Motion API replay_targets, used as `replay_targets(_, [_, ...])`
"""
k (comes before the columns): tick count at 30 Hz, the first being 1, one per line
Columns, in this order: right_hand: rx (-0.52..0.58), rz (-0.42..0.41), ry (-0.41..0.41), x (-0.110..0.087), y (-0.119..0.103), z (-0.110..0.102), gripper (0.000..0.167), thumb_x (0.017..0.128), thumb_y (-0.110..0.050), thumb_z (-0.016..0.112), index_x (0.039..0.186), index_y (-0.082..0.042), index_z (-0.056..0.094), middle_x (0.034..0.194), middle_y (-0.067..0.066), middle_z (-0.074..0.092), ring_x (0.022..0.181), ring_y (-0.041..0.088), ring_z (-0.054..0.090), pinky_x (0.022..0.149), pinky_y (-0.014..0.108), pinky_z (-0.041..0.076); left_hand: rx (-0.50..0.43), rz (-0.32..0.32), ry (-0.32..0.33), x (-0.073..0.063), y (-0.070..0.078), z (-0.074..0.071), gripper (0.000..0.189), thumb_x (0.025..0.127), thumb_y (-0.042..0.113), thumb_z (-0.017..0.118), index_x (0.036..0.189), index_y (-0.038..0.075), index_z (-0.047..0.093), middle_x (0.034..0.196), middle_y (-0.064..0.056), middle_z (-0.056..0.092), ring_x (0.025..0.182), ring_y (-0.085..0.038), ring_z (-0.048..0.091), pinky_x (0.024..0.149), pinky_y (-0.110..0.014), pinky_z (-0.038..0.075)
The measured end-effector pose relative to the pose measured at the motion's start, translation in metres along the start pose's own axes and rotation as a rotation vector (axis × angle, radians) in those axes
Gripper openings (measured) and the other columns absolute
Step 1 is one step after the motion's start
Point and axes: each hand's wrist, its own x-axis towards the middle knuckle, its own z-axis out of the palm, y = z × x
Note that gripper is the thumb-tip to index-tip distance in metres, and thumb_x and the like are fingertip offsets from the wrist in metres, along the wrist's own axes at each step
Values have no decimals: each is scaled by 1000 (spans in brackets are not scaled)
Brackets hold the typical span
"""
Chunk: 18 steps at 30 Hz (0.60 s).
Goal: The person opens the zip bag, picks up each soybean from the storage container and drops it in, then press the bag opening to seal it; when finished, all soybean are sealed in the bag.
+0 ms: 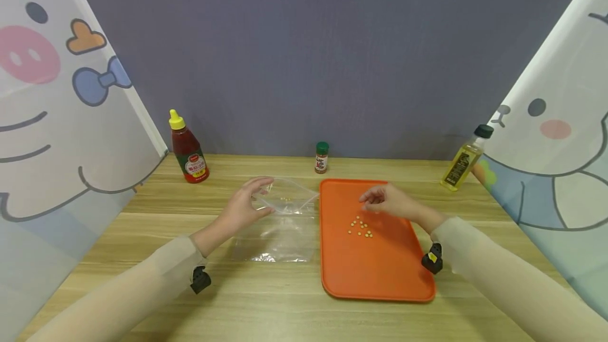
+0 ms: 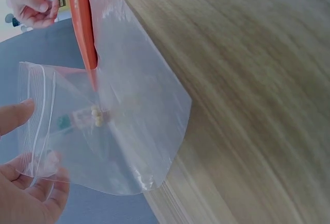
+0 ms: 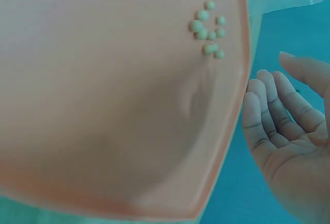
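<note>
My left hand [image 1: 241,208] holds a clear zip bag [image 1: 277,239] at its mouth, thumb on one edge and curled fingers on the other, so the mouth gapes. Inside the bag lie a few small yellow beans [image 2: 96,116], seen through the plastic in the left wrist view. Several more round beans [image 3: 202,15] are loosely clustered on the orange tray [image 1: 375,273]. Over the tray's far right part hovers my right hand [image 1: 390,202], fingers loosely bent and thumb apart. Nothing shows in that hand in the right wrist view [image 3: 294,136].
A small green-capped spice jar [image 1: 321,158] stands behind the bag and tray. At the back left is a red sauce bottle [image 1: 191,156] with a yellow cap. An oil bottle [image 1: 461,167] stands at the back right. A grey panel [image 1: 304,57] closes off the rear.
</note>
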Motion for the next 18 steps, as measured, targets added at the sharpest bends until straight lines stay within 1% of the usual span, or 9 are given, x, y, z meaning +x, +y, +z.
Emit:
replay_targets(3, [5,2,-19,-3,5,1,28,89,-7,67,112,10,64,98,17,71,87,24,66,71,24,55,-1,-3,5,-1,-1,0,74,72,7,82,139,6,49,143,-13,49,111,-32,61,94,-49,52])
replay_targets(6, [32,20,-25,-6,10,4,26,89,-4,66,112,10,64,101,21,70,85,26,67,69,28,56,-3,-10,2,-2,-2,-1,74,73,7,82,139,7,49,144,-13,48,112,-32,61,95,-49,52])
replay_targets(10, [54,26,-29,-6,17,9,22,90,-2,65,109,10,65,98,23,70,73,22,65,60,30,55,0,-14,1,-1,-2,-1,74,73,8,82,139,7,49,143,-12,49,112,-32,60,95,-49,52])
replay_targets(13, [47,14,-20,-3,19,14,19,88,-2,66,105,8,67,92,21,71,65,16,60,55,27,51,1,-9,4,-1,-2,0,75,72,7,82,139,6,49,143,-12,49,111,-31,61,93,-48,52])
replay_targets(18, [-25,-1,12,2,19,20,15,86,-5,70,98,4,71,86,13,72,62,9,54,55,22,47,-11,-3,9,-1,-2,1,75,72,6,82,139,6,49,143,-13,49,111,-33,61,93,-51,52])
